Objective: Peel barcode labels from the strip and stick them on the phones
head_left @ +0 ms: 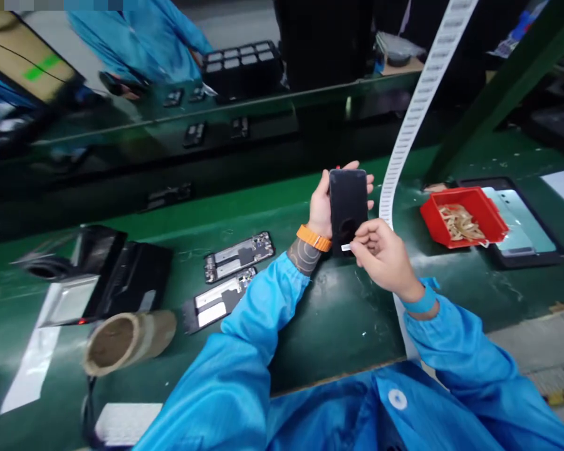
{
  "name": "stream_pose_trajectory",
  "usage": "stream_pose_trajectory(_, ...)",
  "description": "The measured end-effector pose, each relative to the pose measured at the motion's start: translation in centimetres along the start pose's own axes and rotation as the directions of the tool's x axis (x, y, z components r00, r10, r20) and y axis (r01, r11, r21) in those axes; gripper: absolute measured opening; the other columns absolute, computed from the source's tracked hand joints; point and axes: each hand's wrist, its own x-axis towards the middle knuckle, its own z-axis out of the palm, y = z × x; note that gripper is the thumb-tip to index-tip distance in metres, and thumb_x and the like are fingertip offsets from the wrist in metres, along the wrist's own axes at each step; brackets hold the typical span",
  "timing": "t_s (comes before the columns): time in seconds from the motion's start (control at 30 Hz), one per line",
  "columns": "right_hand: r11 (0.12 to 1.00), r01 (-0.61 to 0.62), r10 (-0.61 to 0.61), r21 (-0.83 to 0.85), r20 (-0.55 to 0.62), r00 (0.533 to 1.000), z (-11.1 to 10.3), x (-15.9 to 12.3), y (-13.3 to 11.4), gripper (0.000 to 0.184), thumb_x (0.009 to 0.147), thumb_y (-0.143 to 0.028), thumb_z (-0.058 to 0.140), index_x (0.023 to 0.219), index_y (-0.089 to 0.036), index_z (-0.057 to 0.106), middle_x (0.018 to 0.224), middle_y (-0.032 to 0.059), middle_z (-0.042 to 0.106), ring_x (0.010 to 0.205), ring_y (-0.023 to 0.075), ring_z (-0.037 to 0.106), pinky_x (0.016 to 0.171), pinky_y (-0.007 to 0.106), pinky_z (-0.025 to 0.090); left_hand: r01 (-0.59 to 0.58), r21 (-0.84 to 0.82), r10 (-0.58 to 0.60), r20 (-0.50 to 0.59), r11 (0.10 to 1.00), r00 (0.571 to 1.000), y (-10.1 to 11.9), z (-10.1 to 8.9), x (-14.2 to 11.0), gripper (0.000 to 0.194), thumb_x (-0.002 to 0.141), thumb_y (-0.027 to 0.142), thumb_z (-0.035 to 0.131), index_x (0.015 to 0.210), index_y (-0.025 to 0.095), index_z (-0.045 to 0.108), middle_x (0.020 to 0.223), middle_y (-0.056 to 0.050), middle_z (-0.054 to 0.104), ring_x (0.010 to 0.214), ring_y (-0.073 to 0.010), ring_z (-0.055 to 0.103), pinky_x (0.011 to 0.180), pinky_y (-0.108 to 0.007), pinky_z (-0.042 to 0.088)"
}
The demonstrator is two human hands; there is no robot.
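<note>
Pale strips [461, 224] lie in a red bin [431, 214] to the right of the right hand [384, 255]. The left hand [320, 212], palm up, cradles a smartphone [348, 199] from beneath; the right, bent over its lower end, pinches a white tab [345, 248].

The left arm [258, 319] is stretched forward in a blue sleeve, and the left hand [320, 210] is held palm up, its thumb and fingers curled upward in a cradling grip. The right arm [470, 344], likewise sleeved, is angled inward; the right hand [385, 260] is held lower, thumb and forefinger pinched together, remaining fingers bent.
</note>
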Motion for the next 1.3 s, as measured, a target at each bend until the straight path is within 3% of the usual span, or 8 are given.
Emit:
stream_pose_trajectory(0.17, 0.976, 0.016, -0.01, -0.217, 0.029, 1.0, -0.1, 0.1, 0.4, 0.011, 0.089, -0.025, 0.063, 0.095, -0.023, 0.054, 0.073, -0.0026, 0.064, 0.061, 0.0122, 0.062, 0.057, 0.025, 0.047, -0.051, -0.054, 0.048, -0.041, 0.997, 0.998, 0.7, -0.3, 0.3, 0.064, 0.104, 0.064, 0.026, 0.145, 0.023, 0.054, 0.13, -0.01, 0.069, 0.121, -0.0259, 0.066, 0.093, -0.038, 0.06)
stream_pose_trajectory(0.53, 0.872, 0.068, -0.058, -0.484, 0.037, 0.998, 0.2, -0.3, 0.1, 0.009, 0.092, -0.031, 0.059, 0.096, -0.025, 0.055, 0.069, -0.002, 0.061, 0.058, 0.0145, 0.057, 0.059, 0.028, 0.045, -0.17, 0.127, 0.182, -0.089, 0.977, 0.979, 0.7, 0.6, 0.0, 0.066, 0.102, 0.068, 0.029, 0.138, 0.02, 0.058, 0.118, -0.008, 0.07, 0.115, -0.0283, 0.067, 0.081, -0.035, 0.061)
stream_pose_trajectory(0.7, 0.811, 0.038, -0.101, -0.584, -0.074, 0.992, -0.6, 0.2, 0.5, 0.028, 0.085, -0.043, 0.071, 0.099, -0.024, 0.055, 0.072, -0.0017, 0.056, 0.066, 0.0176, 0.058, 0.068, 0.032, 0.049, -0.203, 0.185, 0.236, -0.184, 0.962, 0.954, 1.6, 1.1, -0.5, 0.068, 0.1, 0.071, 0.03, 0.134, 0.019, 0.058, 0.112, -0.008, 0.07, 0.106, -0.0231, 0.07, 0.075, -0.027, 0.059)
stream_pose_trajectory(0.8, 0.883, 0.07, -0.133, -0.463, -0.105, 0.986, -0.7, 0.3, 0.7, 0.032, 0.086, -0.045, 0.068, 0.106, -0.023, 0.057, 0.098, 0.007, 0.066, 0.089, 0.0233, 0.065, 0.083, 0.039, 0.055, -0.252, 0.242, 0.319, -0.298, 0.937, 0.9, 1.2, 1.4, -0.6, 0.056, 0.099, 0.066, 0.044, 0.124, 0.019, 0.062, 0.104, -0.005, 0.07, 0.097, -0.0191, 0.071, 0.071, -0.024, 0.057)
stream_pose_trajectory(0.9, 0.966, 0.024, -0.031, -0.257, -0.022, 0.999, -0.3, 0.4, 1.1, 0.042, 0.088, -0.043, 0.065, 0.123, -0.023, 0.054, 0.121, 0.0116, 0.067, 0.105, 0.0257, 0.067, 0.087, 0.04, 0.058, -0.277, 0.309, 0.387, -0.387, 0.91, 0.837, 0.1, 1.6, -0.6, 0.037, 0.095, 0.041, 0.067, 0.123, 0.018, 0.059, 0.103, -0.003, 0.07, 0.093, -0.0163, 0.069, 0.076, -0.024, 0.055)
stream_pose_trajectory(0.97, 0.981, -0.079, 0.071, -0.177, -0.051, 0.996, -0.2, 0.7, 1.6, 0.041, 0.084, -0.041, 0.069, 0.118, -0.023, 0.055, 0.117, 0.0102, 0.071, 0.102, 0.0253, 0.07, 0.085, 0.04, 0.059, -0.218, 0.315, 0.332, -0.376, 0.924, 0.865, -0.4, 1.5, -0.7, 0.041, 0.091, 0.034, 0.073, 0.125, 0.018, 0.057, 0.102, -0.003, 0.071, 0.092, -0.0166, 0.07, 0.079, -0.027, 0.055)
stream_pose_trajectory(1.1, 0.967, -0.234, 0.245, 0.098, -0.125, 0.961, -0.8, 1.9, 2.3, 0.038, 0.077, -0.037, 0.07, 0.108, -0.025, 0.052, 0.092, 0.003, 0.075, 0.083, 0.0235, 0.074, 0.074, 0.039, 0.062, -0.005, 0.27, 0.065, -0.214, 0.963, 0.975, 0.3, 0.4, -0.9, 0.046, 0.095, 0.056, 0.061, 0.116, 0.015, 0.063, 0.094, -0.008, 0.073, 0.086, -0.022, 0.072, 0.079, -0.034, 0.058)
stream_pose_trajectory(1.3, 0.922, -0.319, 0.347, 0.218, -0.102, 0.933, -1.2, 2.7, 2.4, 0.039, 0.075, -0.042, 0.07, 0.103, -0.026, 0.048, 0.086, 0.0004, 0.076, 0.077, 0.0242, 0.075, 0.067, 0.041, 0.063, 0.099, 0.158, -0.094, -0.039, 0.982, 0.995, -0.3, -1.1, -1.2, 0.047, 0.096, 0.059, 0.055, 0.111, 0.016, 0.068, 0.096, -0.009, 0.076, 0.092, -0.025, 0.073, 0.089, -0.04, 0.057)
